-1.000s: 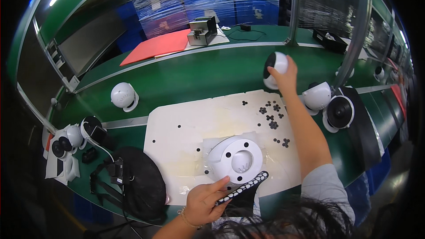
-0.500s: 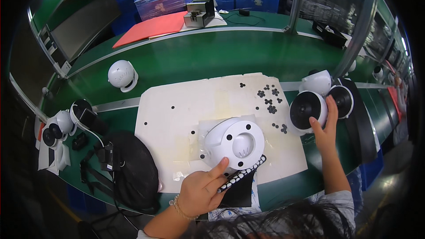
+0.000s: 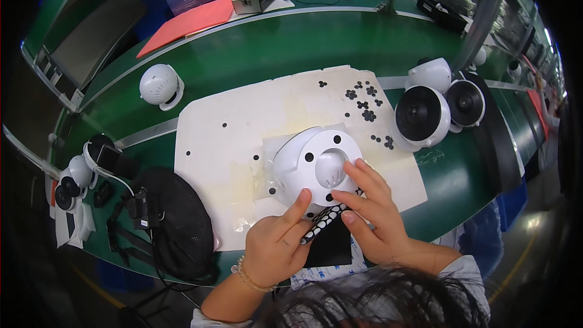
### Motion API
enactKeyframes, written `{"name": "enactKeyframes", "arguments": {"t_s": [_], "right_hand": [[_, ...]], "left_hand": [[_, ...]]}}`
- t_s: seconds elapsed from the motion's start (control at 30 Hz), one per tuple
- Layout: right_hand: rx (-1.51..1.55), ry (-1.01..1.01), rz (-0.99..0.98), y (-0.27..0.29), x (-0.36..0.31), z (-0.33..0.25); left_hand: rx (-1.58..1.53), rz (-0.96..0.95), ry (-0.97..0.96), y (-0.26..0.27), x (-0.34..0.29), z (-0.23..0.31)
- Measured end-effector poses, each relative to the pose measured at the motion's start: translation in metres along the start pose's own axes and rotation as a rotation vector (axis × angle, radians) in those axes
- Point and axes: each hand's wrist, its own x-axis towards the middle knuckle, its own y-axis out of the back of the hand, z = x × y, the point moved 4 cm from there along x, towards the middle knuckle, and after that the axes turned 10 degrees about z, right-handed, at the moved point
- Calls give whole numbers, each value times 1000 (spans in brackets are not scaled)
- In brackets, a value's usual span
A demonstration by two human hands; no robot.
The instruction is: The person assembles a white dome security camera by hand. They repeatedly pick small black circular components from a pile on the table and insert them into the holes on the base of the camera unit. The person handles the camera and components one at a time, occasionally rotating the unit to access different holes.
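Note:
A white rounded device (image 3: 290, 161) rests on the pale sheet in front of me, its flat ring-shaped base facing up and toward me. Round black pads (image 3: 309, 157) sit on that base around a recessed opening. My left hand (image 3: 273, 243) is closed on a black strip with white round spots (image 3: 325, 223), its index finger stretched out against the base's lower left. With fingers spread, my right hand (image 3: 379, 222) reaches over the base's right side; one fingertip touches the lower black pad and the thumb is close to the strip's right end.
The pale sheet (image 3: 212, 176) carries scattered black dots and a cluster of them (image 3: 368, 115). Several white devices with black fronts (image 3: 419, 112) stand at right; another (image 3: 161, 86) stands far left. A black mesh bag (image 3: 176, 225) and cables lie left. A metal rail crosses behind.
My right hand has left the white device at the right and come to the base in front of me. My left hand keeps its hold on the strip. The view has shifted.

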Motion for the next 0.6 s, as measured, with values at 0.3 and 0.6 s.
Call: {"name": "enactKeyframes", "arguments": {"t_s": [0.3,0.6], "right_hand": [[-19,-170,183,-10,-2,2],[-63,-143,131,-12,7,1]], "left_hand": [[34,-25,14,-1,0,5],[61,-91,47,2,1,6]]}}
